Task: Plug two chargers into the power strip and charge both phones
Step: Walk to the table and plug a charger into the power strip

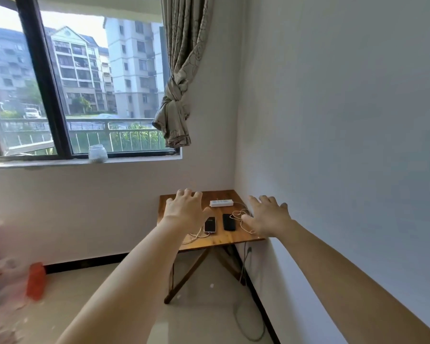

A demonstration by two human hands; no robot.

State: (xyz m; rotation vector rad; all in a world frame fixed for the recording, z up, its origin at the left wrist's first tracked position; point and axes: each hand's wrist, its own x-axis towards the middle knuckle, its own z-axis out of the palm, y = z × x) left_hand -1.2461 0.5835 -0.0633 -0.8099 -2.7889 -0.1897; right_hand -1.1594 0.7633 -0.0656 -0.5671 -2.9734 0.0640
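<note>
A small wooden table (224, 238) stands in the room's corner. On it lies a white power strip (221, 203) near the back. Two dark phones lie side by side in front of it, one on the left (210, 224) and one on the right (228, 221). White charger cables (238, 215) lie tangled right of the phones, and another white cable (196, 236) runs from the left phone's near end. My left hand (185, 209) and my right hand (267, 217) are stretched out in front of me, fingers spread, holding nothing. They hide parts of the table.
White walls meet behind the table. A window with a jar (98, 153) on its sill is at the left, and a knotted curtain (178, 103) hangs beside it. A cord (246, 264) drops from the table to the tiled floor. A red object (36, 280) sits on the floor at left.
</note>
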